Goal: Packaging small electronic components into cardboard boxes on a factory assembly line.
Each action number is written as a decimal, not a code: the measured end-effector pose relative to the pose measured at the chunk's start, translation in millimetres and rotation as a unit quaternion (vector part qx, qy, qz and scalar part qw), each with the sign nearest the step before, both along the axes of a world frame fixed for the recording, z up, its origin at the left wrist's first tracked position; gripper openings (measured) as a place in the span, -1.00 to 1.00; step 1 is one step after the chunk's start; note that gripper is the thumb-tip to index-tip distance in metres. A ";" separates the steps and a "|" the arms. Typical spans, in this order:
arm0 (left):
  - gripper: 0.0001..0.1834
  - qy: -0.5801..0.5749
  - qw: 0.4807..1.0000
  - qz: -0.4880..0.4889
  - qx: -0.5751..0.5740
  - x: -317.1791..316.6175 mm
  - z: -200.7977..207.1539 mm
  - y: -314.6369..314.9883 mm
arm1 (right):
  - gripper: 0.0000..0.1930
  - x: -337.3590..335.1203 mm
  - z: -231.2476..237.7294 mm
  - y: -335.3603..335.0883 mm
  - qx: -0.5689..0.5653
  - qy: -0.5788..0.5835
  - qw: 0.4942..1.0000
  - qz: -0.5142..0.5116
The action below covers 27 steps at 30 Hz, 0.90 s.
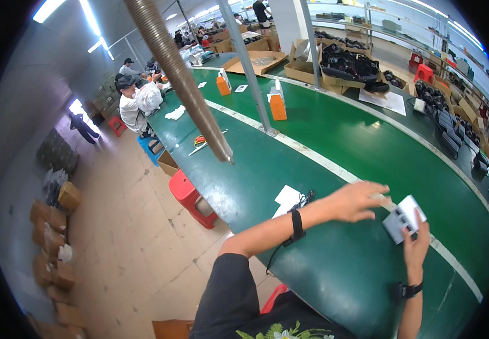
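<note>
My right hand [416, 246] grips a small white-and-grey box [394, 225] with dark printed marks, fingers along its right side and thumb on its face. The box is tilted above the pale strip along the green belt. My left hand [358, 201] is just left of the box, apart from it, fingers stretched out and holding nothing. Near my left forearm, white papers [288, 195] and a coiled black cable [307, 199] lie on the dark green table [335, 265]. Each wrist wears a black band.
Orange-and-white boxes [277, 106] stand on the green belt [346, 130]. A metal post [250, 73] and a hanging ribbed hose [182, 79] rise ahead. Scissors [200, 148] lie farther left. A red stool [187, 195] sits beside the table; a person [128, 107] works beyond. Cartons of black parts [349, 62] stand opposite.
</note>
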<state>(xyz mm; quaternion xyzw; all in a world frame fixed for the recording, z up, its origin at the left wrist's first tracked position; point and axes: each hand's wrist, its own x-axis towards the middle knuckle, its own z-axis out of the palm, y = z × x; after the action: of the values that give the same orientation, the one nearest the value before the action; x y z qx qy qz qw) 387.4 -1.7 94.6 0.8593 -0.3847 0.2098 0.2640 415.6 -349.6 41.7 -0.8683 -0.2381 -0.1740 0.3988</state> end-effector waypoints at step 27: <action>0.68 0.027 0.729 0.628 -0.271 218.6 -90.2 311.2 | -0.27 204.8 -70.6 -155.3 -0.086 -0.057 0.909 -0.404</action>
<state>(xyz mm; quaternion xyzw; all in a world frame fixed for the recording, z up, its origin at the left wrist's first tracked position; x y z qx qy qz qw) 606.0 309.6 4.4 0.8020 0.3235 0.4001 0.3035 620.5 -504.9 -29.0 -0.9098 0.0963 -0.3482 0.2045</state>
